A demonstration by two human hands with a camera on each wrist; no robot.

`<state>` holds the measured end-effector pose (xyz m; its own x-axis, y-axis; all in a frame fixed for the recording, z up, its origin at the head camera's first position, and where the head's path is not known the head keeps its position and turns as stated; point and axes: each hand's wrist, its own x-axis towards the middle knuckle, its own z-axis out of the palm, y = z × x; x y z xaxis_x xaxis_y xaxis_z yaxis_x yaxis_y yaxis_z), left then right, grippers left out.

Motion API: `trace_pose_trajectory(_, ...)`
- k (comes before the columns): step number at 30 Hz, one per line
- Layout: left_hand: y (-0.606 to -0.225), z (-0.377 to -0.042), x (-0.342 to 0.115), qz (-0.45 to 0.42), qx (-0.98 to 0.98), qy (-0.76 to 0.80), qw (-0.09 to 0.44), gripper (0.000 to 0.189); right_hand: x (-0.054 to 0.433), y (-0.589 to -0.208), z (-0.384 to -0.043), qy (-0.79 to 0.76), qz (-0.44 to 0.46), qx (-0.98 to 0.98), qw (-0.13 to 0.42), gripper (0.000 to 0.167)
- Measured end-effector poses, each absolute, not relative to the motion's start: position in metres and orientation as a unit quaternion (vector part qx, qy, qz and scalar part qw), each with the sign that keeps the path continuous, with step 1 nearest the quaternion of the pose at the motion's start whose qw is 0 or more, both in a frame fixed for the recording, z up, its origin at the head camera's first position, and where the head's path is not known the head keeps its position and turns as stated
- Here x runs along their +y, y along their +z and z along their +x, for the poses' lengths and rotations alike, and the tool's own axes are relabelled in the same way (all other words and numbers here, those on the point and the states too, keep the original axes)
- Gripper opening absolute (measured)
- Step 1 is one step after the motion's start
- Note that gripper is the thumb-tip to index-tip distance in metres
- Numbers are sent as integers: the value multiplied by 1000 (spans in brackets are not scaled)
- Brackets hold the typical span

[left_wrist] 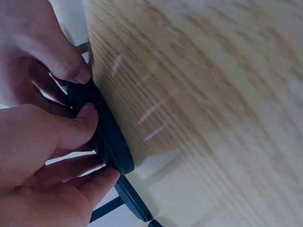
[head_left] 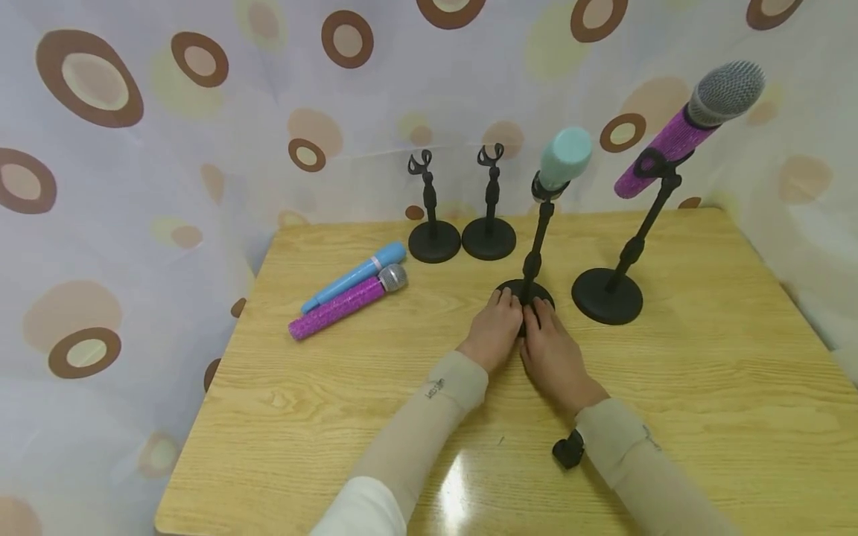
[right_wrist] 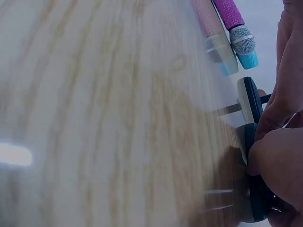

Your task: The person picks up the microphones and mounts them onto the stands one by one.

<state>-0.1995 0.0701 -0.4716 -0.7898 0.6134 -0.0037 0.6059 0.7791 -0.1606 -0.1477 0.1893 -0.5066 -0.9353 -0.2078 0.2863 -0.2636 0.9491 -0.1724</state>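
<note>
Head view: at twelve o'clock, fingers of your left hand (head_left: 494, 333) and right hand (head_left: 553, 359) pinch the microphone-stand base (head_left: 515, 285); keep it flat.

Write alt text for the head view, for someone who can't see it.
A person's left hand and right hand hold the base of a black stand bearing a mint-green microphone, on a wooden table. At right, a second stand holds a tilted purple microphone. Two empty stands are behind; a blue microphone and a glittery purple one lie at left.
</note>
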Motion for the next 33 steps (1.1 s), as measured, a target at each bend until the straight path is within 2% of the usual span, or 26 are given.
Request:
trace_pose_trajectory(13,-467,-218,82,-311,-950,29,-1,41,196,-499,-154,90,141,-978,127,53)
trace_pose_trajectory(21,-469,-239,90,-302,-953,5,-9,41,199,-501,-175,92,137,-976,141,51)
trace_pose_trajectory(33,-471,-264,100,-318,-947,-14,-48,50,212,-503,-197,51,117,-985,114,55)
